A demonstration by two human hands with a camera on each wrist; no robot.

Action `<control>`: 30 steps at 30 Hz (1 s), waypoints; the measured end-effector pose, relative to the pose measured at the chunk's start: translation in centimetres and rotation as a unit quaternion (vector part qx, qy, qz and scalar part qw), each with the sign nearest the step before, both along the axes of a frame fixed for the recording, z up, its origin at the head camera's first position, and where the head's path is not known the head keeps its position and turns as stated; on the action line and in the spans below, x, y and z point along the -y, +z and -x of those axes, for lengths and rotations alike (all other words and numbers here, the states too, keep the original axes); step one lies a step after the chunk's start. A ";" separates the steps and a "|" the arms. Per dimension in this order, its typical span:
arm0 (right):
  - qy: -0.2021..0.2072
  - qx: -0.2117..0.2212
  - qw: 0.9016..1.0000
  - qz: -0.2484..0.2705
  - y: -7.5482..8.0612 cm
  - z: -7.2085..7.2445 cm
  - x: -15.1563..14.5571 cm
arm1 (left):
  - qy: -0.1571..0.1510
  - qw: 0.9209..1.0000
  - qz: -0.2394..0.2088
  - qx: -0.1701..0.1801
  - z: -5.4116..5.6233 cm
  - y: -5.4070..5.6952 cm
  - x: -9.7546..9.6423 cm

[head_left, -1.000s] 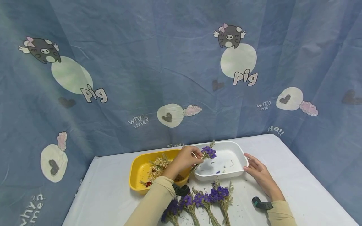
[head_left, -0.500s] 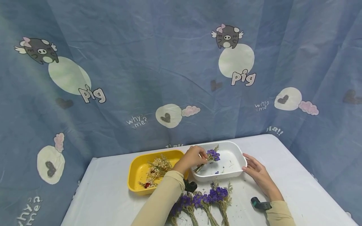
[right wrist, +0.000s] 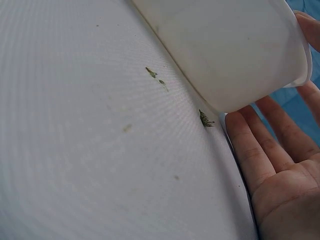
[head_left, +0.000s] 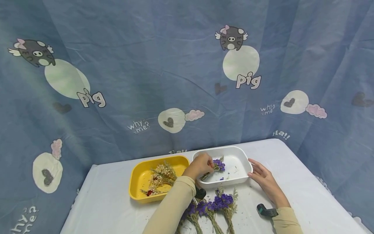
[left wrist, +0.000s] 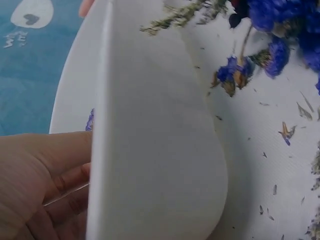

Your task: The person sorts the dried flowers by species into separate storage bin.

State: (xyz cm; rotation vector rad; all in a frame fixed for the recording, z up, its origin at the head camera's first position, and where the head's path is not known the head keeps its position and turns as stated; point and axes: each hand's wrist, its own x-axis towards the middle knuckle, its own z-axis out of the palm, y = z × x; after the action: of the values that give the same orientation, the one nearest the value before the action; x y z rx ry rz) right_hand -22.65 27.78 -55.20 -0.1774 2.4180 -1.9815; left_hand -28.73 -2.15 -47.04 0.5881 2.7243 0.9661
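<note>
My left hand (head_left: 201, 165) reaches into the left part of a white tray (head_left: 230, 181) and pinches a small bunch of dried purple flowers (head_left: 219, 165) by its stems. The blooms point right, low over the tray floor. In the left wrist view the wall of the white tray (left wrist: 155, 110) hides the fingertips of the left hand (left wrist: 40, 185). At the tray's right end, my right hand (head_left: 264, 178) grips the rim. The right wrist view has its fingers (right wrist: 250, 150) under the tray's corner and the thumb up by the rim.
A yellow tray (head_left: 143, 199) with dried cream and red flowers (head_left: 163, 174) stands left of the white one. Several purple flower bunches (head_left: 223, 201) lie in a row on the white-covered table (head_left: 108, 201) in front. Plant crumbs (right wrist: 205, 119) dot the cloth. A blue patterned curtain (head_left: 175, 65) hangs behind.
My left hand has moved right and lowered the purple bunch from over the tray's left edge down into the white tray. The right hand keeps its hold on the tray's end.
</note>
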 end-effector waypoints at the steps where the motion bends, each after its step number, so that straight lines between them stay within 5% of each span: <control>1: -0.001 0.000 1.000 0.000 0.0 0.0 0.0 | 0.001 1.000 0.011 -0.006 0.0 -0.1 0.0; 7: 0.001 0.002 1.000 0.004 0.2 -0.1 0.2 | 0.012 0.996 0.079 -0.035 -0.2 -0.4 -0.2; 13: -0.002 0.002 1.000 0.005 0.4 -0.2 0.2 | 0.001 0.995 0.093 -0.028 -0.1 0.0 -0.1; 30: -0.003 0.001 1.000 0.001 -0.2 0.2 0.1 | 0.019 0.998 0.031 -0.054 -0.6 1.5 1.7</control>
State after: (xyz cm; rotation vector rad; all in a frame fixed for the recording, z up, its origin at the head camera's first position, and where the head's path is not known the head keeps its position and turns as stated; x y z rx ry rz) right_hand -22.85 27.72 -55.37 -0.1684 2.4194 -1.9856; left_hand -28.18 -3.84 -45.58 0.5956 2.8594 0.8780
